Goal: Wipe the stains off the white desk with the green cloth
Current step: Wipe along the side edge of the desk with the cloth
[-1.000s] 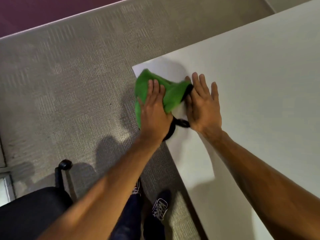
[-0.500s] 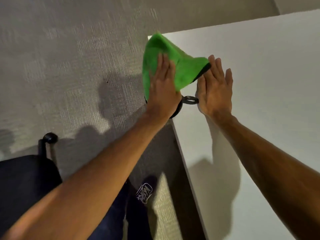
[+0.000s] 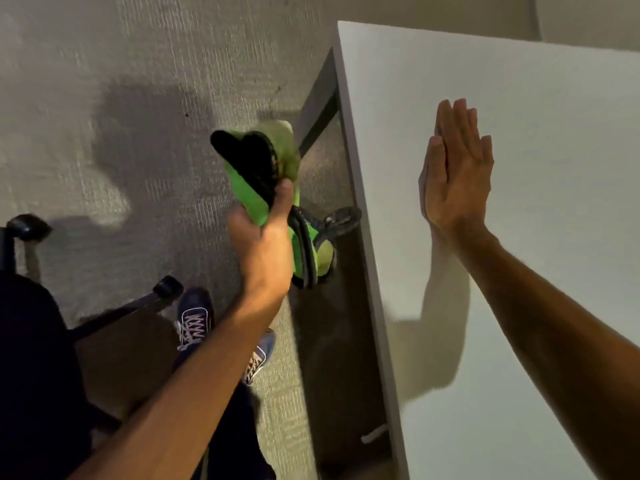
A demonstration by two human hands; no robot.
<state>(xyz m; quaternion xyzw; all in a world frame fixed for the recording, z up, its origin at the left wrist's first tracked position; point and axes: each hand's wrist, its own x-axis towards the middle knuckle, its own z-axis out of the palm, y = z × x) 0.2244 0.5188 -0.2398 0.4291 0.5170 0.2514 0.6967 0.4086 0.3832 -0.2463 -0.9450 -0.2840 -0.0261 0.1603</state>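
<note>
step: cloth is off the desk, so this reads as a regrip or shake-out between wipes, or possibly the end of wiping.
left hand: fingers closed around the green cloth, thumb pinching its upper fold; held in the air over the carpet, just beside the desk's left edge, not touching it.
right hand: fingers straight and together, holding nothing, palm down near the left edge of the white desk; flat on it or hovering just above, can't tell.
cloth look: bunched and folded, bright green pile with a black backing or trim; black cord or loop hangs from it toward the desk edge.
desk look: no stains visible on the part in view, though lighting is dim and shadowed.
how to do it well: refold so a clean green face is out, tuck the cord so it doesn't drag, lay cloth flat back at the left edge, press with open palm, overlap passes inward from the far-left corner.
risk: loose bunched grip wipes poorly.
</note>
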